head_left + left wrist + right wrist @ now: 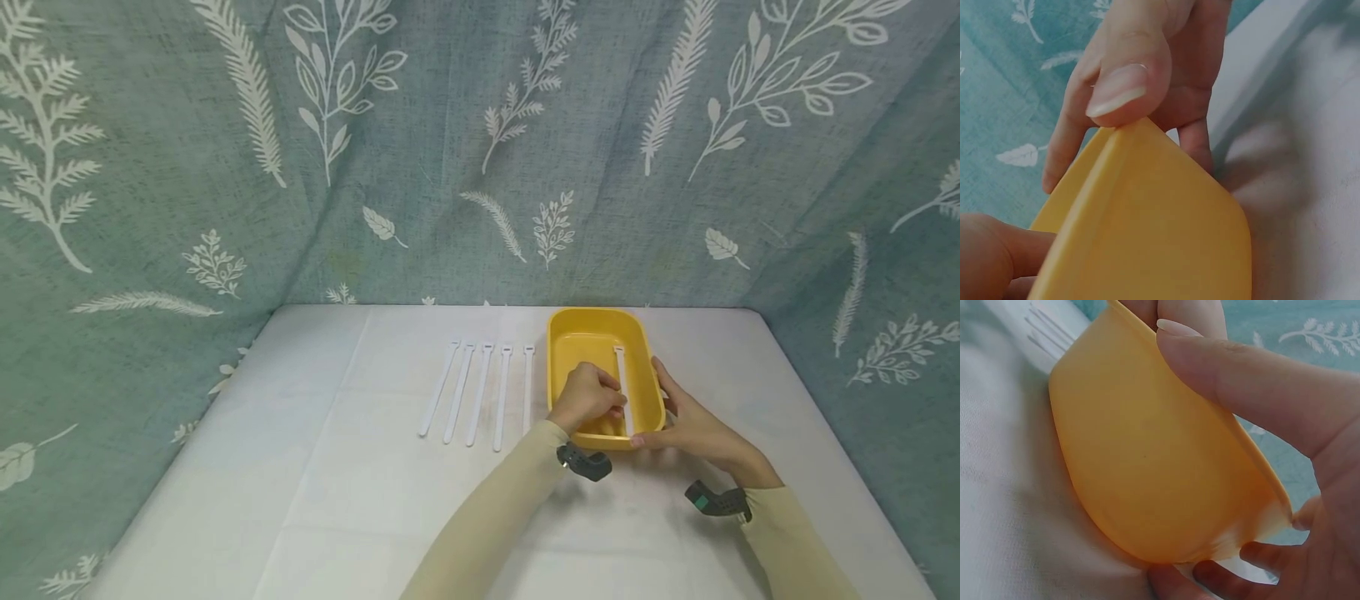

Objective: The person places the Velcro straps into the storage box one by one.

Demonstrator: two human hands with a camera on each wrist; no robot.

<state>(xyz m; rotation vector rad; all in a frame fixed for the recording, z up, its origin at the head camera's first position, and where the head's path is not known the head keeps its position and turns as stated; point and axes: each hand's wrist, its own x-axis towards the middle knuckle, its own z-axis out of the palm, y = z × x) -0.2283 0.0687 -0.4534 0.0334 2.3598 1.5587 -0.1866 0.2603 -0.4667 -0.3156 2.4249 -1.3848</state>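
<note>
A yellow tray (558,333) stands on the white table, with a white plastic strip with a slotted head (621,367) lying lengthwise along its right side. My left hand (588,396) reaches in over the near left part of the rim, and its bent fingertips pinch the strip about midway. In the left wrist view, the near wall hides most of that hand. At the tray's near right corner my right hand (701,433) grips the wall. Its thumb lies on the rim, and its other fingers (1222,581) are spread along the outside, low near the table.
Left of the tray, several similar white strips (480,396) lie side by side with slotted heads at the far end. A leaf-patterned green curtain (450,150) hangs behind and beside the white table (360,500).
</note>
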